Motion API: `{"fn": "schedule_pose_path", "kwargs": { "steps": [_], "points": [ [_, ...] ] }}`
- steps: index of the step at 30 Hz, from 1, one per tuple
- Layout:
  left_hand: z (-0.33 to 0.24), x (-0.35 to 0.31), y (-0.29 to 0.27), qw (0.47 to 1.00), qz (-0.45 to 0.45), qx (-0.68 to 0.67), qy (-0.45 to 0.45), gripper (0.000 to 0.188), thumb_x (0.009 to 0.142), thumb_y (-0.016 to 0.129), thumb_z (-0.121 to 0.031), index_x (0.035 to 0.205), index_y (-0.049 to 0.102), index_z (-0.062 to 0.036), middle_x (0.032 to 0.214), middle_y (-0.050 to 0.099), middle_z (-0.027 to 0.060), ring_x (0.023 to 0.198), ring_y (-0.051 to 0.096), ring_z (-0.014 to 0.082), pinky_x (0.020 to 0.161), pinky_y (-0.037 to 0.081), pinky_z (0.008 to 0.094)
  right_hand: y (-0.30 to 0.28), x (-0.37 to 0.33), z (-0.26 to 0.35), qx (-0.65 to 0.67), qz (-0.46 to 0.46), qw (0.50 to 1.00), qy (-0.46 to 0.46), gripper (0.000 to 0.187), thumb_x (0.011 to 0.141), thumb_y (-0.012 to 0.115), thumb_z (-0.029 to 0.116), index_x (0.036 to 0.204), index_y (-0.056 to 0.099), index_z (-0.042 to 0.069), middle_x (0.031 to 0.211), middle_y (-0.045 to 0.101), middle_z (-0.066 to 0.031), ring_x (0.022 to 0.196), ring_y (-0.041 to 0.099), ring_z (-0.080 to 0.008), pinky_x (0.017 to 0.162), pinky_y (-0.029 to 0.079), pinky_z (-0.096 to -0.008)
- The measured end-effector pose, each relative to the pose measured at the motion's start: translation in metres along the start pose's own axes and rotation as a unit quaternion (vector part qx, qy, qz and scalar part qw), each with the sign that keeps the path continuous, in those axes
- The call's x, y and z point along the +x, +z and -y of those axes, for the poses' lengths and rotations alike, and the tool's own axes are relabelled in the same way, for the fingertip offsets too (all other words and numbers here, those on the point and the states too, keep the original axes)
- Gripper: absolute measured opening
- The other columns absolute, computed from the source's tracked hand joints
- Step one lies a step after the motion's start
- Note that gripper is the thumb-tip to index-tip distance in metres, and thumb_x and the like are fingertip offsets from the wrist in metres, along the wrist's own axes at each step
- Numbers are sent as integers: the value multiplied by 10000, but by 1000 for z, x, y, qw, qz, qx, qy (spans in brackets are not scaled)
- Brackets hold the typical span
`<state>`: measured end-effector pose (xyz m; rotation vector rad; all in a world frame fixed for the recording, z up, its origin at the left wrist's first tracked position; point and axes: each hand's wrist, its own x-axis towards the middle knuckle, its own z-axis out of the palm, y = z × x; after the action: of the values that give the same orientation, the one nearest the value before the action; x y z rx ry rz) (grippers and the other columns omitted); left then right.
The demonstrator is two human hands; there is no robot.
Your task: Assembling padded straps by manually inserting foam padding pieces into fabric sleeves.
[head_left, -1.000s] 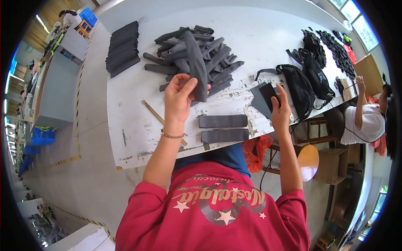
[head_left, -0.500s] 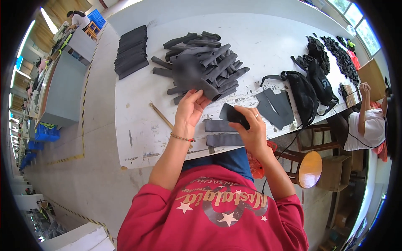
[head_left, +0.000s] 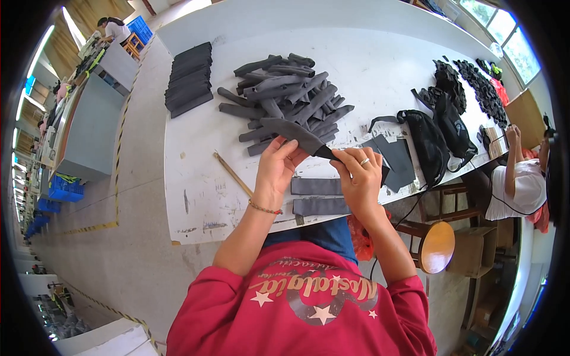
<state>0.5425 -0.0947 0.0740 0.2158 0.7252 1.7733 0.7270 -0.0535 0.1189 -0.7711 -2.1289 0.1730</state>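
Note:
My left hand (head_left: 280,165) pinches a dark grey fabric tube (head_left: 292,129) near its right end, thumb on top. A black flat piece (head_left: 324,152) meets that end of the tube, and my right hand (head_left: 360,177) grips it. Whether the piece sits inside the tube's mouth I cannot tell. Part of the black piece also shows past my right fingers. Just beyond my hands lies a loose heap of grey fabric tubes (head_left: 291,89). Below them, two flat grey strips (head_left: 317,186) lie side by side near the table's front edge.
A neat stack of dark pieces (head_left: 189,77) is at the back left of the white table (head_left: 190,178). A wooden stick (head_left: 233,174) lies by my left wrist. To the right are flat grey panels (head_left: 396,161) and black bags (head_left: 424,145). A person (head_left: 518,184) sits further right, near a stool (head_left: 437,246).
My hands have come together, and the black piece now meets the tube's end. The tube has swung round so that its near end points right toward my right hand.

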Motion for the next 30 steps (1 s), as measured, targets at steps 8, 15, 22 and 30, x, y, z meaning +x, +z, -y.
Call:
{"fn": "schedule_pose_path", "kwargs": {
  "steps": [8,15,22,30],
  "points": [
    [-9,-54,47,976,14,107,187,345,933,555,6,1257,433,7,1159,605,184,1008,644,244,930,546,398,5,0,11,-46,-53,995,-66,494,665,800,114,1134,651,73,1010,596,-33,880,583,-224,796,410,-380],
    [4,-32,44,979,173,32,103,340,992,553,-219,1244,462,-9,1032,680,181,1084,636,291,994,474,394,34,-6,30,76,-53,994,-52,528,721,737,32,1213,545,21,1077,588,-146,907,569,-335,786,438,-445],
    [-14,-30,34,978,112,80,160,249,1017,495,-260,990,547,-17,1029,687,226,1121,622,319,991,473,441,23,-15,30,86,29,995,-30,396,726,717,6,1079,540,35,1030,565,-164,880,562,-357,757,454,-447],
    [7,-30,28,988,126,33,84,182,1012,501,-254,944,520,-86,1175,635,249,1126,620,294,981,472,412,30,5,40,130,63,989,-22,353,723,738,25,1025,555,35,1046,564,-162,913,587,-375,778,494,-452]
  ]
}}
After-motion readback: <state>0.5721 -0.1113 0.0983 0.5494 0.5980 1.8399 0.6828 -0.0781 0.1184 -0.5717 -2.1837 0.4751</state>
